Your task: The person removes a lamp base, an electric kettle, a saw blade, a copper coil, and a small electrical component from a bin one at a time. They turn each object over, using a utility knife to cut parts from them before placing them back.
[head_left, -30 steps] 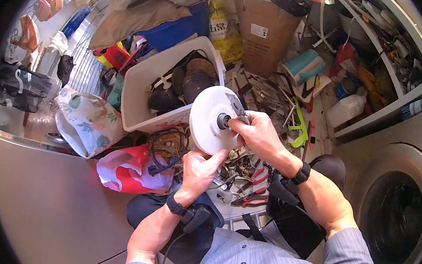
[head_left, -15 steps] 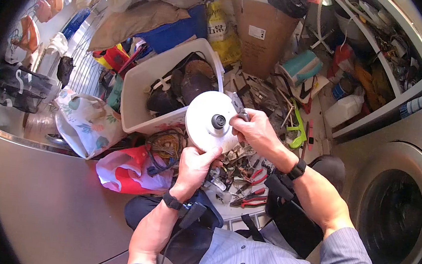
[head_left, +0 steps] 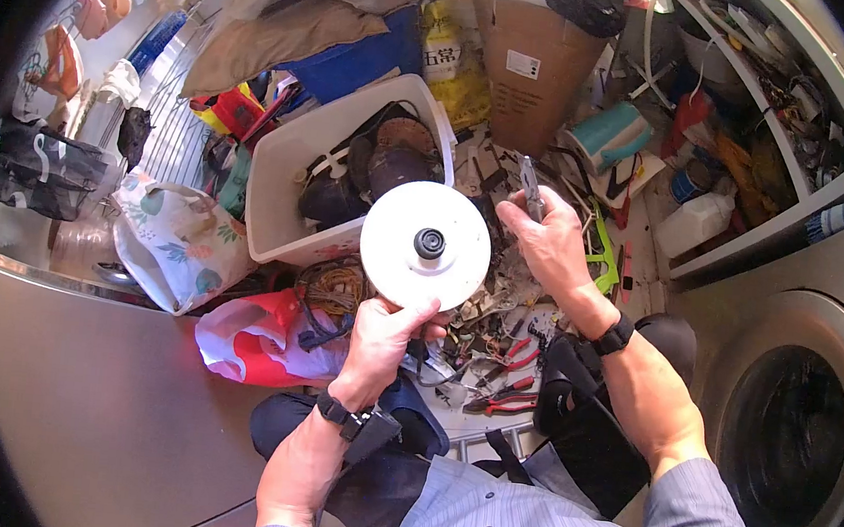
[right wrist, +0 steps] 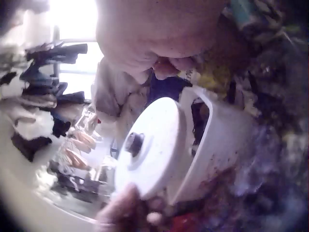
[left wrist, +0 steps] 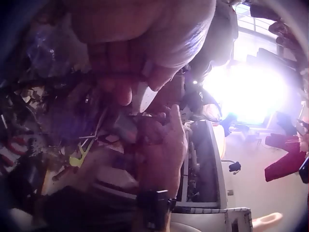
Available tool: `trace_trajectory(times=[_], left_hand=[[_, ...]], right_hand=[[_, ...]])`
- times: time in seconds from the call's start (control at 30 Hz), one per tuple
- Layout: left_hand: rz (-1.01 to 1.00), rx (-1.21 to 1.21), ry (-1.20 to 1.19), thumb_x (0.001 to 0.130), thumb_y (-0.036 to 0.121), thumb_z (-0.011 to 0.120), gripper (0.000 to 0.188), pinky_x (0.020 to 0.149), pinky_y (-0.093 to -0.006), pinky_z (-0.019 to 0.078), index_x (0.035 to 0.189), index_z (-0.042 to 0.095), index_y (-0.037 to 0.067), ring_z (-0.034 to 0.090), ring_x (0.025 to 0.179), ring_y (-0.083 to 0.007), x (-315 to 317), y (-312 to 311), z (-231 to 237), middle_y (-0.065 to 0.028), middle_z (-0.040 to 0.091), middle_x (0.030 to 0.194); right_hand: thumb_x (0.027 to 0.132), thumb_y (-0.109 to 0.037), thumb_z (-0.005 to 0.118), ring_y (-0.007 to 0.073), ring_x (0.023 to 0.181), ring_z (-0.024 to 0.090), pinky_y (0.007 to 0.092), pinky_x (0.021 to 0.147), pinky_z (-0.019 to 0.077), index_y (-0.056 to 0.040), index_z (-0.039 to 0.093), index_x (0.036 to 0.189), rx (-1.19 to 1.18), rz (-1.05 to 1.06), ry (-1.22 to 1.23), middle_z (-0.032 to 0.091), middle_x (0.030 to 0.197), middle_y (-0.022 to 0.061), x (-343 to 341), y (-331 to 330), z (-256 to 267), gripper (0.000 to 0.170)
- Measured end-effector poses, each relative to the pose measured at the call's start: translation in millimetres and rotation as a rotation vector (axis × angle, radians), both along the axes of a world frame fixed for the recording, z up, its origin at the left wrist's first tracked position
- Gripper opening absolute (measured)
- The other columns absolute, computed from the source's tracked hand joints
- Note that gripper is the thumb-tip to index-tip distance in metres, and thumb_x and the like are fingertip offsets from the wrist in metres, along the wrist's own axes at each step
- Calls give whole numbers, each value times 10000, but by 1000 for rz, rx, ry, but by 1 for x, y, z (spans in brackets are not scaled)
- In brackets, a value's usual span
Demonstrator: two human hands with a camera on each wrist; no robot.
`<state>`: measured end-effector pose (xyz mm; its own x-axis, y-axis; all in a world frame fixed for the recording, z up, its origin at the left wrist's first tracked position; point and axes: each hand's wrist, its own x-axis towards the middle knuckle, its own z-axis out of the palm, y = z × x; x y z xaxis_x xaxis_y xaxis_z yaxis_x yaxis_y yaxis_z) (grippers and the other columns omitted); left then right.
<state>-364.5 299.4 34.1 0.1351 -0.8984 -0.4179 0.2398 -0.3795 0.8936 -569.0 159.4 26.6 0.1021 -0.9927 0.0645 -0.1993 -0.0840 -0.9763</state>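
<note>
A round white kettle base [head_left: 395,231] with a raised black connector at its centre faces up in the head view. My left hand [head_left: 380,345] grips its near edge, thumb on top and fingers underneath. In the right wrist view the kettle base [right wrist: 161,154] appears tilted, with the left thumb at its lower rim. My right hand [head_left: 556,250] is to the right, apart from the base, holding a slim silver pliers-like tool [head_left: 529,185] that points away from me. Its handle is mostly hidden in the palm.
Beyond the base stands a white bin [head_left: 283,186] with dark items inside. Red-handled pliers [head_left: 511,397] and loose parts cover the floor below the hands. A red-and-white bag [head_left: 260,340] lies left, a washing machine [head_left: 789,426] stands right, and a cardboard box [head_left: 533,83] is at the back.
My right hand has moved away from the base's centre to the right, its tool now pointing away. The base, still in my left hand, has turned to face upward more fully.
</note>
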Motion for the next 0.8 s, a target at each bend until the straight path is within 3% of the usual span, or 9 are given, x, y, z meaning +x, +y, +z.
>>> trace_trajectory(times=[0.27, 0.33, 0.4, 0.47, 0.6, 0.67, 0.8], left_hand=[[-95, -56, -133, 957, 183, 740, 253, 736, -277, 584, 1102, 757, -23, 719, 820, -131, -5, 1, 4, -78, 773, 976], [-131, -46, -202, 955, 186, 739, 256, 746, -280, 585, 1101, 759, -24, 717, 824, -131, -3, 2, -1, -72, 773, 979], [-163, -38, -269, 953, 190, 739, 260, 755, -283, 585, 1099, 762, -24, 715, 828, -131, -2, 4, -8, -66, 773, 981], [-162, -96, -406, 926, 230, 771, 294, 704, -280, 559, 981, 782, -58, 690, 745, -112, -3, 6, -13, -79, 775, 876], [-166, -106, -421, 934, 234, 763, 291, 691, -279, 556, 1002, 782, -49, 687, 757, -106, -4, 5, -10, -71, 773, 890], [-131, -28, -165, 953, 187, 740, 252, 766, -285, 577, 1096, 766, -18, 693, 832, -106, -6, 2, -1, -48, 767, 992], [-170, -72, -236, 958, 181, 737, 246, 773, -283, 578, 1102, 762, -15, 703, 847, -118, -6, 2, -12, -59, 768, 1004]], right_hand=[[910, -224, 739, 165, 788, 669, 337, 739, 540, 5, 717, 1028, -40, 284, 8, 718, 852, 129, 14, 26, 13, 258], [929, -226, 754, 84, 817, 597, 281, 741, 500, -17, 712, 1009, 50, 330, -48, 680, 852, 2, 16, 28, 12, 228], [923, -246, 761, 79, 786, 593, 279, 707, 496, -15, 710, 1017, 34, 318, -37, 672, 835, -1, 17, 28, 8, 255], [921, -235, 752, 69, 730, 573, 266, 652, 476, -10, 705, 1022, 125, 354, -67, 652, 797, -1, 16, 29, 10, 251], [917, -202, 731, 59, 684, 548, 255, 605, 445, -8, 703, 1020, 233, 396, -179, 627, 763, -9, 12, 27, 5, 222], [911, -158, 705, 58, 681, 544, 252, 597, 437, -7, 701, 1026, 316, 396, -174, 617, 759, -12, 10, 30, 15, 190], [907, -138, 695, 64, 687, 555, 256, 599, 444, -4, 706, 1026, 208, 329, -110, 622, 764, -7, 15, 29, 2, 179]])
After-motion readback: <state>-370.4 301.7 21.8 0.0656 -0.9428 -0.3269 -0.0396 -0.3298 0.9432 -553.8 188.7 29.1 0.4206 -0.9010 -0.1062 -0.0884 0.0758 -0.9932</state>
